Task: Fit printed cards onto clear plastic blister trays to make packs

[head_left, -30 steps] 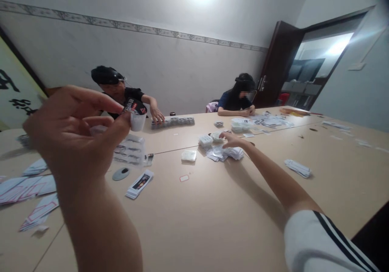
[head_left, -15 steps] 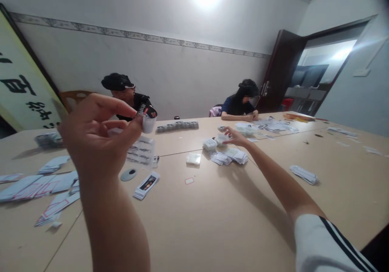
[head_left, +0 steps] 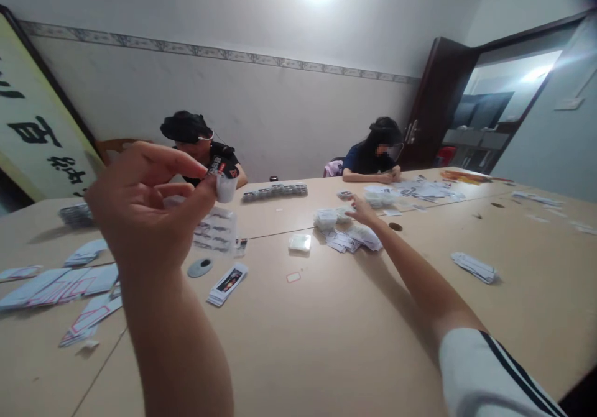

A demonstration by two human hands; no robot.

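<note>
My left hand (head_left: 152, 209) grips the small, translucent white cup (head_left: 226, 189) lightly—squeezing could dent it—while my right hand (head_left: 366, 210), fingers loosely open, reaches by pale, clear-wrapped packets (head_left: 326, 219).

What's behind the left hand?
Parts of a clear compartment tray, a wooden chair back and a person in a black top show past the edges of the left hand. What the palm covers cannot be seen.

The banner (head_left: 44, 109) shows 百; the black label (head_left: 222, 168) on the cup (head_left: 226, 189) is unreadable.
</note>
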